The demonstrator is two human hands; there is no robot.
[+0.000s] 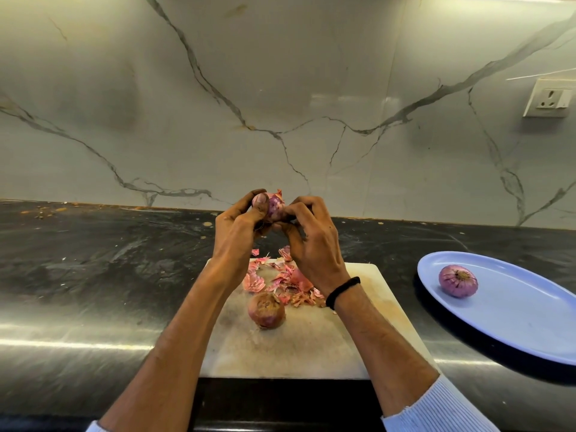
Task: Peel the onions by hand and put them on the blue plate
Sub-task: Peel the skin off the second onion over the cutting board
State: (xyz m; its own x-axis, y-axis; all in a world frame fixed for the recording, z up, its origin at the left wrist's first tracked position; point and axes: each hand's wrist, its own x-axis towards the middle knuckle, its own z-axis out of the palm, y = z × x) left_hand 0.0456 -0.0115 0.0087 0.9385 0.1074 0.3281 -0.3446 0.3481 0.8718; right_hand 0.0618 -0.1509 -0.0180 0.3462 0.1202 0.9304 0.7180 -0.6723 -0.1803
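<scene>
I hold one onion (276,207) in the air between both hands, above the far edge of the cutting board (296,347). My left hand (240,226) is curled around it from the left, with the thumb lying over its top. My right hand (311,241) pinches it from the right with bent fingers. A piece of dry skin stands up from the top of this onion, and purple flesh shows between my fingers.

The board is white with brownish stains and lies on a black stone counter (109,275), close to its near edge. The counter is glossy, with pale smears and long bright strips of reflected light. Some crumbs lie along its back edge. On the far half of the board there is a heap of pink skins (280,279), and a few pieces lie just beyond it on the counter. A second onion (266,310), with its dry skin on, rests on the board just in front of the heap.

To the right, well apart from the board, the blue plate (514,322) sits on the counter with one peeled onion (458,281) on its left part.

Behind the counter rises a pale wall (280,88) with grey veins like marble. A white socket (550,98) is fixed on it at the right. I wear a black band (343,291) on my right wrist
</scene>
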